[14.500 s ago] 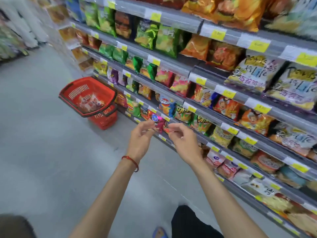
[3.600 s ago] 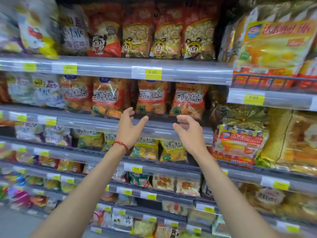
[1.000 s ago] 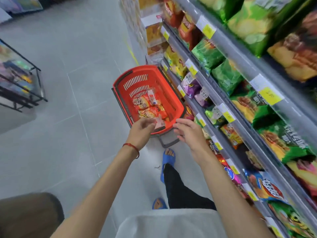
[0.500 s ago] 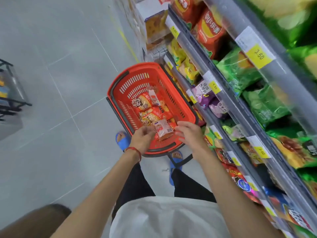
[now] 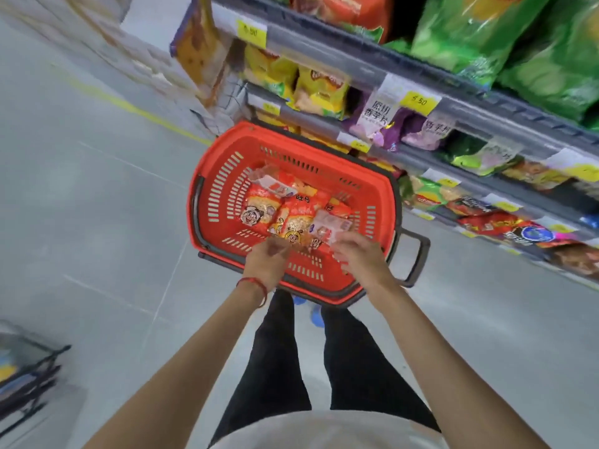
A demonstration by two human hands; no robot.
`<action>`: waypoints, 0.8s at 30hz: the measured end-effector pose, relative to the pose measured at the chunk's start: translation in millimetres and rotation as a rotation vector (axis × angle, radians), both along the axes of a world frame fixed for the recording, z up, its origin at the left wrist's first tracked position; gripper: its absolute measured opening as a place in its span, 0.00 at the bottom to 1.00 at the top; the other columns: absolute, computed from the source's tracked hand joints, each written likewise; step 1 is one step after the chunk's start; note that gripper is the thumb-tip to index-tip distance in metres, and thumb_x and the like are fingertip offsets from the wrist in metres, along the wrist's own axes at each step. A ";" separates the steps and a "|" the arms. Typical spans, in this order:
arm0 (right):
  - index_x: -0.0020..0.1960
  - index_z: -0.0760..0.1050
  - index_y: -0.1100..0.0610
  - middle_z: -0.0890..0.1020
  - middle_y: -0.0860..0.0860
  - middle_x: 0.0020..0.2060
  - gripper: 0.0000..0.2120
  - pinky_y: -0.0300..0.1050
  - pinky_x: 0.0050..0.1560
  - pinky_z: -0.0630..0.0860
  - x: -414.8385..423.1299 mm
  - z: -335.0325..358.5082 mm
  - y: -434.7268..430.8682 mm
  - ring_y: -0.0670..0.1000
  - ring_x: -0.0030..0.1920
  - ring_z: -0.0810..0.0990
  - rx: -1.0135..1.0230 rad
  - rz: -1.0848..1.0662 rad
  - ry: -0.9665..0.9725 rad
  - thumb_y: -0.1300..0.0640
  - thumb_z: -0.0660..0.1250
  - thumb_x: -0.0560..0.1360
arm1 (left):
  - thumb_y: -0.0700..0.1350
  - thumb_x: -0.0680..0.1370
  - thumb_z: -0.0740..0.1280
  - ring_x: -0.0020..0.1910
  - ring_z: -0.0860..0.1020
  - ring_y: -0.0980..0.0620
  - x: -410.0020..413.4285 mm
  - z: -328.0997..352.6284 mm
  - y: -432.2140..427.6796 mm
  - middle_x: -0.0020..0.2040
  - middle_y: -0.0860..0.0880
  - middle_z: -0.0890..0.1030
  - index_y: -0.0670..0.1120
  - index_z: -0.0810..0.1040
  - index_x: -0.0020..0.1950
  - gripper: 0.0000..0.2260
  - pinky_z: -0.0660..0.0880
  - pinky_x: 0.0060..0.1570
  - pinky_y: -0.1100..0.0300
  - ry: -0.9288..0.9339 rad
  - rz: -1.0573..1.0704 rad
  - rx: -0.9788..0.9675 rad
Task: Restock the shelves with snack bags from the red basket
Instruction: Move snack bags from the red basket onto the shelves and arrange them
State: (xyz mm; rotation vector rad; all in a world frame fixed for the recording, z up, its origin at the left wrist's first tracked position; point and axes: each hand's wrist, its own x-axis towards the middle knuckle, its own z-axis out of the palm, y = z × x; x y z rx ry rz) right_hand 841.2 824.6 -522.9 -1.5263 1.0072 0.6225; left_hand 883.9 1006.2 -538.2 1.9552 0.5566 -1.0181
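The red basket (image 5: 212, 189) stands on the floor against the bottom of the shelves (image 5: 366, 72). Several orange-red snack bags (image 5: 259, 207) with a cartoon face lie in it, and a pale pink bag (image 5: 330, 225) rests on top of them at the near right. Both my hands are down inside the basket's near end. My left hand (image 5: 267, 264), with a red string at the wrist, curls its fingers on the corner of an orange bag (image 5: 293, 228). My right hand (image 5: 358, 256) closes its fingers on the near edge of the pale pink bag. The picture is blurred by motion.
Shelf rails with yellow price tags run along the right, filled with green, purple and yellow snack bags. The basket's black pull handle (image 5: 418, 257) sticks out toward the shelves. A dark wire rack (image 5: 29, 377) stands at lower left. My legs are just behind the basket.
I have turned from the upper shelves and bent over the basket. Over the last second both hands have dropped from its near rim down onto the bags.
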 end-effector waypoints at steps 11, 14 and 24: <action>0.61 0.80 0.54 0.82 0.48 0.55 0.10 0.44 0.59 0.76 -23.4 -98.3 29.7 0.48 0.57 0.80 -0.031 0.053 0.027 0.57 0.65 0.82 | 0.36 0.81 0.62 0.53 0.77 0.51 34.2 -89.2 14.7 0.50 0.50 0.80 0.47 0.80 0.52 0.09 0.70 0.53 0.64 -0.068 -0.200 0.098; 0.64 0.79 0.55 0.82 0.49 0.57 0.11 0.38 0.49 0.79 -20.7 -134.0 33.2 0.50 0.53 0.83 -0.050 0.024 0.054 0.56 0.64 0.83 | 0.39 0.80 0.63 0.53 0.78 0.50 48.5 -131.9 21.7 0.51 0.50 0.81 0.49 0.80 0.52 0.08 0.74 0.53 0.62 -0.081 -0.272 0.133; 0.63 0.77 0.56 0.79 0.46 0.55 0.10 0.27 0.38 0.68 3.1 -283.0 44.7 0.35 0.39 0.75 -0.206 0.044 0.065 0.58 0.62 0.84 | 0.41 0.77 0.67 0.67 0.72 0.43 151.7 -289.4 51.0 0.68 0.43 0.73 0.44 0.71 0.71 0.21 0.70 0.68 0.50 -0.244 -0.503 0.281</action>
